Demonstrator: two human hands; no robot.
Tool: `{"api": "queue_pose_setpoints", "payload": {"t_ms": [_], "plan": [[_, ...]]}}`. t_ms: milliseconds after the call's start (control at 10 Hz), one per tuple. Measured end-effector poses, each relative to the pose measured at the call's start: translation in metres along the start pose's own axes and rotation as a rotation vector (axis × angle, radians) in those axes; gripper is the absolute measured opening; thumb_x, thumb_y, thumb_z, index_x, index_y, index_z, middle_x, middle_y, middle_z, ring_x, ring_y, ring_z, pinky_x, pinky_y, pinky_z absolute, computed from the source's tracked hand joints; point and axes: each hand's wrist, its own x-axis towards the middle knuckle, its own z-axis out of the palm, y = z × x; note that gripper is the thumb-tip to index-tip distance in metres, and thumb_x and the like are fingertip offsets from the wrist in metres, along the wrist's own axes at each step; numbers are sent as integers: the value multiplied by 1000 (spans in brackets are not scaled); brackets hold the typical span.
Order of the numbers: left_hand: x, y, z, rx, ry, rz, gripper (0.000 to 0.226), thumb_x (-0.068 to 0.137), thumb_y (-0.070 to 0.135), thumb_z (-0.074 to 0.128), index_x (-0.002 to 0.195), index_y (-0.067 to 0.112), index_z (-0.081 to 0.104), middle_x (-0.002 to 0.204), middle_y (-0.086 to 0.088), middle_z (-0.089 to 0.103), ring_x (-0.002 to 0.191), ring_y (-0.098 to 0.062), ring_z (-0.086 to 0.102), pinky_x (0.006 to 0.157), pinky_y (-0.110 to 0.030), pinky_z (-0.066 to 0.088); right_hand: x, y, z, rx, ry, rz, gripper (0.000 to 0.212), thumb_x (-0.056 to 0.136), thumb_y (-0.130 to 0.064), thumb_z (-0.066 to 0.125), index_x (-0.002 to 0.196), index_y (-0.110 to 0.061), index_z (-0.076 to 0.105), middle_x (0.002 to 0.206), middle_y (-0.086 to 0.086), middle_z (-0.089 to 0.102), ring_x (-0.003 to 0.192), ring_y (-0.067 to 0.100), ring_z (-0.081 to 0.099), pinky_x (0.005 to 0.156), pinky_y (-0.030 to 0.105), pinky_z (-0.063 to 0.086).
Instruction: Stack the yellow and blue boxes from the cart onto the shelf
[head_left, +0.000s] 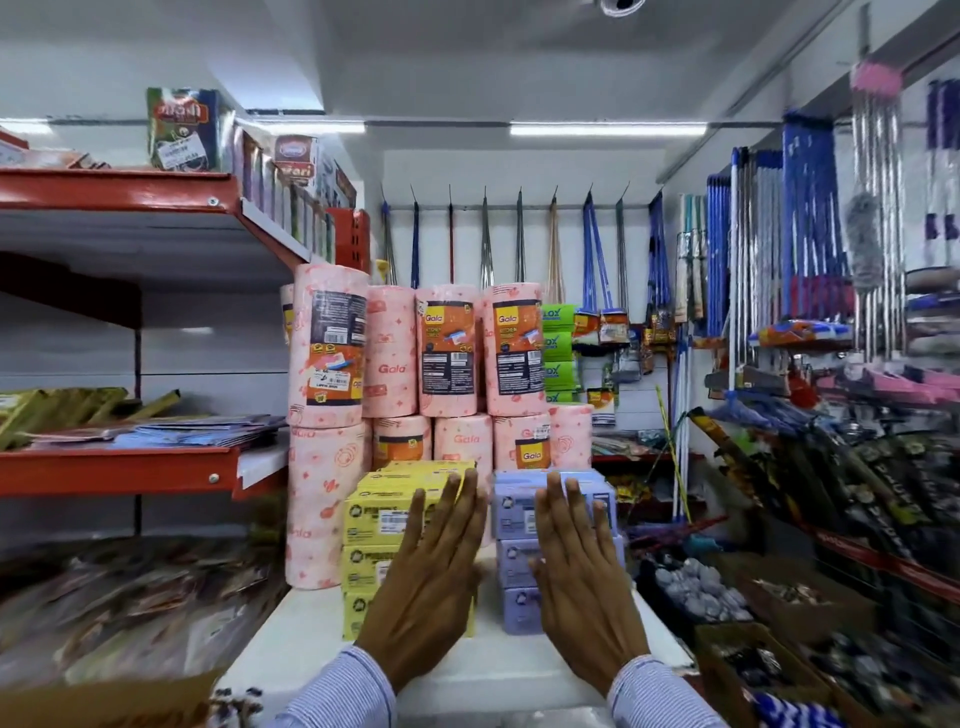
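Note:
A stack of yellow boxes (371, 525) stands three high on a white shelf top (467, 670), and a stack of blue-violet boxes (511, 519) of the same height stands just to its right. My left hand (431, 577) is raised flat in front of the yellow stack with its fingers straight and close together. In front of the blue stack my right hand (582, 577) is held the same way, fingers slightly spread. Neither hand holds anything. Whether the palms touch the boxes I cannot tell. No cart is in view.
Pink Gala paper-towel rolls (447, 353) are stacked two high right behind and to the left of the boxes. Red shelves (114, 470) with flat packets run along the left. Brooms and mops (810, 234) hang at the right. Bins of goods (696, 587) sit low right.

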Motion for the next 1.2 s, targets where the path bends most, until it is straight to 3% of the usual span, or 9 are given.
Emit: {"api": "queue_pose_setpoints", "payload": {"t_ms": [200, 400, 700, 1000, 1200], "plan": [[29, 31, 21, -147, 32, -10, 66, 102, 26, 35, 153, 8, -2, 164, -12, -7, 151, -26, -6, 120, -42, 4, -2, 35, 2, -51, -39, 15, 68, 97, -25, 42, 150, -9, 2, 161, 10, 0, 147, 26, -2, 114, 51, 11], [36, 39, 30, -110, 7, -24, 66, 102, 24, 34, 153, 8, -5, 164, -13, -9, 151, -27, -10, 119, -46, 5, -1, 38, 8, -73, -34, -14, 67, 97, -28, 40, 150, -8, 3, 160, 11, 2, 147, 25, -3, 114, 49, 7], [39, 45, 40, -150, 1, -68, 77, 97, 9, 48, 153, 8, -4, 164, -13, -6, 151, -27, -10, 119, -45, 3, -1, 42, 11, -41, -16, 6, 67, 98, -28, 41, 150, -8, 3, 160, 11, 4, 147, 24, -1, 115, 45, 6], [36, 46, 25, -58, 15, -18, 63, 102, 27, 30, 153, 6, 0, 164, -14, -4, 151, -28, -5, 118, -47, 9, -3, 38, 2, -45, -33, 4, 66, 99, -28, 39, 150, -8, 3, 160, 11, -1, 147, 25, -1, 114, 49, 12], [40, 45, -21, -57, 140, -61, 63, 102, 37, 23, 153, 7, 0, 164, -13, -5, 151, -27, -4, 121, -45, 0, 4, 21, -73, 73, 247, 66, 63, 97, -28, 30, 150, -6, 5, 161, 13, -2, 146, 31, 1, 117, 52, 6]]}}
